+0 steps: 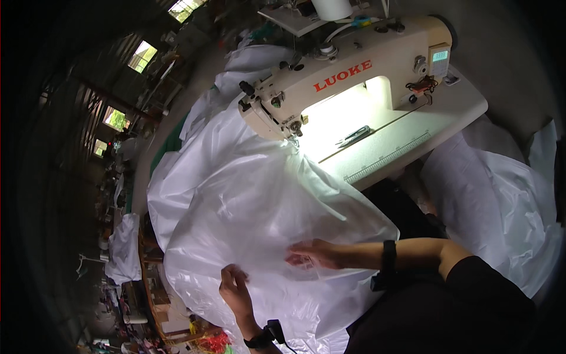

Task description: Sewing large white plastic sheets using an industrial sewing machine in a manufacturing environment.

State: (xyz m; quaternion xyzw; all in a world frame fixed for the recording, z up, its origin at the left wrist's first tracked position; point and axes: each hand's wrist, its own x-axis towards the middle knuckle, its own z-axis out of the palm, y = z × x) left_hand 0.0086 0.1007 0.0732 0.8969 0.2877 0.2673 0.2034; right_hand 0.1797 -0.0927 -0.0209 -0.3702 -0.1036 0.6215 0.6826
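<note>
A large, shiny white sheet (236,206) spreads in folds over the near and left side of the sewing machine (348,68). Its bunched part runs up under the needle area. My left hand (236,292) is low on the sheet, its fingers curled and closed on the material. To the right and a little farther up, my right hand (315,255) has bent fingers closed on a thin, see-through fold; its fingertips are slightly blurred. The two hands are apart, both well short of the needle. Dark bands circle both wrists.
Thread snips (355,135) lie on the lit machine bed (401,141), beside a printed ruler scale. More white material (489,194) hangs at the right. A white thread cone (332,8) stands behind the machine. Cluttered shelving (154,295) lies at the left.
</note>
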